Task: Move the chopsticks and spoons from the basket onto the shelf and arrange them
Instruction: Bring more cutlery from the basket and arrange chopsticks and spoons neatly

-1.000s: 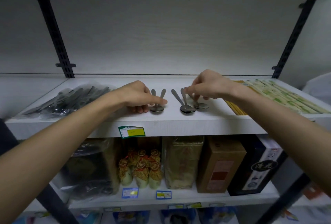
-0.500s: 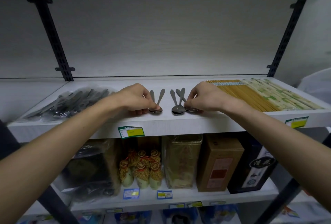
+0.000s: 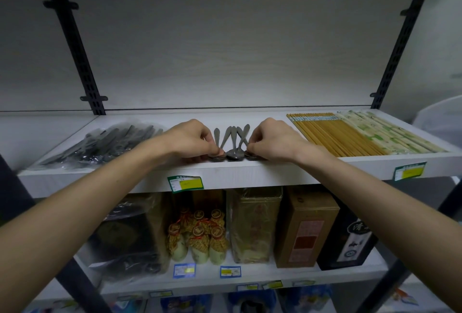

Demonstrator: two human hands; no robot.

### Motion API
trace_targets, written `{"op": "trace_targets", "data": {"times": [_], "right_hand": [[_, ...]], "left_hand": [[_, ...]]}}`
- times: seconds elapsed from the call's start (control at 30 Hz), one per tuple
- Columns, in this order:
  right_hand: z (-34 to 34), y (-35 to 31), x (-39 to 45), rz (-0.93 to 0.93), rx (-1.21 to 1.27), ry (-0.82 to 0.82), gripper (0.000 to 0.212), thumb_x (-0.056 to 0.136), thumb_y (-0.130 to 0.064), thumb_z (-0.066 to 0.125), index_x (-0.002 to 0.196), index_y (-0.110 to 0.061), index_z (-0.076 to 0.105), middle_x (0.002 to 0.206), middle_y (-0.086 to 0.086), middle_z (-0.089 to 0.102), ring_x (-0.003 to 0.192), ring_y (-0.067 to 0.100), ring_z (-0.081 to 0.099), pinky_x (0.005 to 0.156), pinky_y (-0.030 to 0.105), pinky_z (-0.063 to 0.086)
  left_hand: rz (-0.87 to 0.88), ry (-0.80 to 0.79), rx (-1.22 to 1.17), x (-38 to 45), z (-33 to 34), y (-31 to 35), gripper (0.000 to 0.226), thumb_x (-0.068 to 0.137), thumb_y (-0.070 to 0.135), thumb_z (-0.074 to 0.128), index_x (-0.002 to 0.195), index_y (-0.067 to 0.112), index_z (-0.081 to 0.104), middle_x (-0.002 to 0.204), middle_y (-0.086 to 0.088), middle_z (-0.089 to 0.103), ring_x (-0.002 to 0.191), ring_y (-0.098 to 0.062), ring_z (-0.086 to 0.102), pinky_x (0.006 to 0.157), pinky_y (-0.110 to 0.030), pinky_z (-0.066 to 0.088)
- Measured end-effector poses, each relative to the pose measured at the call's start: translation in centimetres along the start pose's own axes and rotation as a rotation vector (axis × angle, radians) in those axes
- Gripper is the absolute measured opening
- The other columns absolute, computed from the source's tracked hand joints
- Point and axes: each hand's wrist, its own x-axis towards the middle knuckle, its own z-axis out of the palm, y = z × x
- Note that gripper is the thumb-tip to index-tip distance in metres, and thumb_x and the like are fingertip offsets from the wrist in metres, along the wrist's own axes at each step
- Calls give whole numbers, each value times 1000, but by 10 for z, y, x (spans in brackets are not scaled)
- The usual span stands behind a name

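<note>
left hand (image 3: pixel 193 139) grip pinching spoons (image 3: pixel 231 145) | right hand (image 3: pixel 271 141) likewise | piles now pushed together

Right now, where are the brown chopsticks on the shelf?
In the head view, the brown chopsticks lie on the right part of the upper shelf, between the right hand and the green-patterned chopsticks.

white shelf (image 3: pixel 250 171), spoons (image 3: pixel 232 141), chopsticks (image 3: pixel 335 135), bagged cutlery (image 3: pixel 105 142)
</note>
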Motion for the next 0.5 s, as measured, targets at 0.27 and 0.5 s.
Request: {"op": "trace_targets", "data": {"times": [0.27, 0.5], "right_hand": [[8, 1, 5, 8, 32, 40, 11, 82, -27, 69, 87, -22, 78, 85, -1, 72, 85, 20, 67, 72, 32, 55], [12, 3, 2, 5, 59, 73, 14, 83, -30, 66, 86, -25, 79, 82, -4, 72, 82, 18, 66, 66, 29, 51]], "left_hand": [[-18, 30, -12, -1, 1, -2, 17, 80, 33, 82, 81, 18, 75, 70, 4, 73, 66, -11, 66, 65, -27, 52], [-14, 69, 5, 0, 3, -9, 17, 81, 37, 80, 78, 21, 76, 67, 7, 71, 67, -11, 66, 66, -24, 48]]}}
